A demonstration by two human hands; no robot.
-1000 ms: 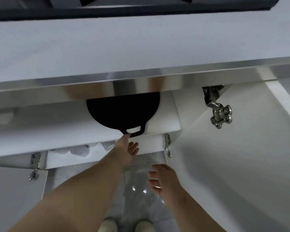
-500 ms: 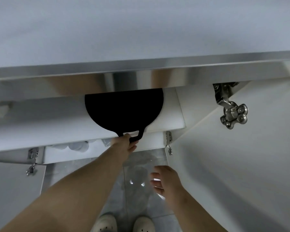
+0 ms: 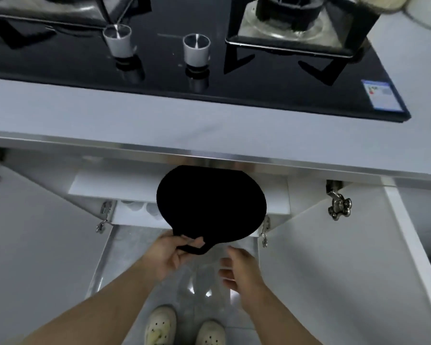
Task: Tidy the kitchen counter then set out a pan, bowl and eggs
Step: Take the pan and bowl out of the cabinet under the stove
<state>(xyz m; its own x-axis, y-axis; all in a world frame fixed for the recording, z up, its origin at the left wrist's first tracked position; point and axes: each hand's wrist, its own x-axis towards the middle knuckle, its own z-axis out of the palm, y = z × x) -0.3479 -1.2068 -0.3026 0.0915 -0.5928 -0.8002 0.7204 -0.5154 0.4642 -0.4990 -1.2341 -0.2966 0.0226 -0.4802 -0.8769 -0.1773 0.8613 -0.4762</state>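
The pan point(image 3: 210, 205) is flat, round and matte black, so dark that its surface reads as one plain shape. A thin black loop handle point(image 3: 195, 250) sticks out of its near edge, a little to the left. I hold it by that loop with my left hand point(image 3: 168, 255), fingers point(image 3: 193, 242) curled over the handle; it lies partly out of the open cupboard, over the white shelf point(image 3: 105, 185). Its far edge is tucked under the steel lip of the table point(image 3: 159, 120), and I cannot tell whether its underside touches the shelf.
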